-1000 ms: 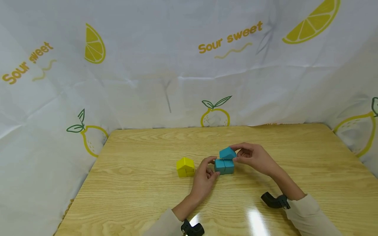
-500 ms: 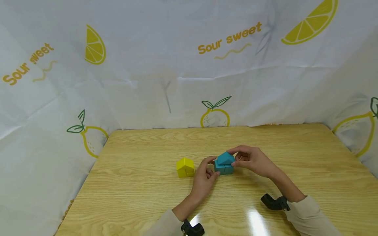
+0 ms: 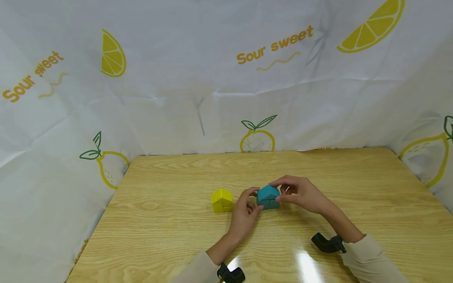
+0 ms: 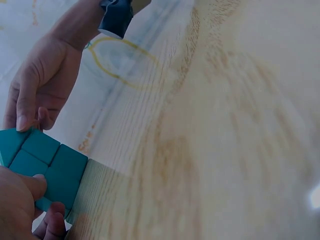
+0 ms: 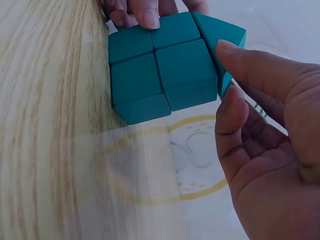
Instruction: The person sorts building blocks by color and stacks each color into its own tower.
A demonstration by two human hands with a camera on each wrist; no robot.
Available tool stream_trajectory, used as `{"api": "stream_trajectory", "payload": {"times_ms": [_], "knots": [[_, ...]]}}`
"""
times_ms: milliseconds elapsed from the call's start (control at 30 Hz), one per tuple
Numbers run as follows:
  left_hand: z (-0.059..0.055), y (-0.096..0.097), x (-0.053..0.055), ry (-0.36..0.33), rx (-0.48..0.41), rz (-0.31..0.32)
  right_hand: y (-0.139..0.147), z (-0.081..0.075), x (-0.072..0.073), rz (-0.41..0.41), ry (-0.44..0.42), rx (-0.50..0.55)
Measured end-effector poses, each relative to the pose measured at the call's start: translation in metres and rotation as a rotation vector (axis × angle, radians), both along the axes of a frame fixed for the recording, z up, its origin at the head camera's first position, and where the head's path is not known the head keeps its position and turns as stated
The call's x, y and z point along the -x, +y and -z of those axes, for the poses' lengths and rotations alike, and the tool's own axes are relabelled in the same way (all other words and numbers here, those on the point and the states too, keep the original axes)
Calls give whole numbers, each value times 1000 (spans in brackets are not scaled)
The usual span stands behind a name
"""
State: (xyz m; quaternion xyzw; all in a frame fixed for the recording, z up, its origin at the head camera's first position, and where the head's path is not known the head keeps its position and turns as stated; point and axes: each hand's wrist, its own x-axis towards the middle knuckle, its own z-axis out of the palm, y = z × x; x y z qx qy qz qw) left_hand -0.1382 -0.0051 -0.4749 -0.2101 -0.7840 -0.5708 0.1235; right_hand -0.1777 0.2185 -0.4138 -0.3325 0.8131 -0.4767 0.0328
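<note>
A small house shape of blue blocks stands on the table in the middle of the head view. Its lower part is a stack of blue blocks [image 3: 271, 204], seen from the side as teal blocks [image 5: 187, 70] in the right wrist view. On top lies a blue roof-shaped block [image 3: 267, 192], its sloping face [image 5: 220, 31] in contact with the stack. My right hand [image 3: 301, 194] pinches this roof block between thumb and fingers from the right. Around the stack's left side, my left hand [image 3: 243, 216] holds the lower blocks with thumb in front and fingers behind.
A yellow block house [image 3: 221, 201] with a peaked top stands just left of my left hand. The wooden table [image 3: 170, 236] ends at the back against a white cloth [image 3: 170, 125] printed with lemons.
My right hand has lowered the blue roof-shaped block and shifted it left, from above the stack's right part to squarely on top. The left hand has kept its place.
</note>
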Motion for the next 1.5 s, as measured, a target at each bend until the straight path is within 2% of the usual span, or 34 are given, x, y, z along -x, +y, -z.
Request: {"api": "stream_trajectory", "payload": {"times_ms": [667, 933, 1500], "knots": [[0, 0, 0, -21, 11, -3, -3, -2, -2, 22, -6, -13], [1, -1, 0, 0, 3, 3, -4, -2, -1, 24, -17, -16], [3, -1, 1, -1, 6, 2, -4, -3, 0, 25, -29, -33]]}}
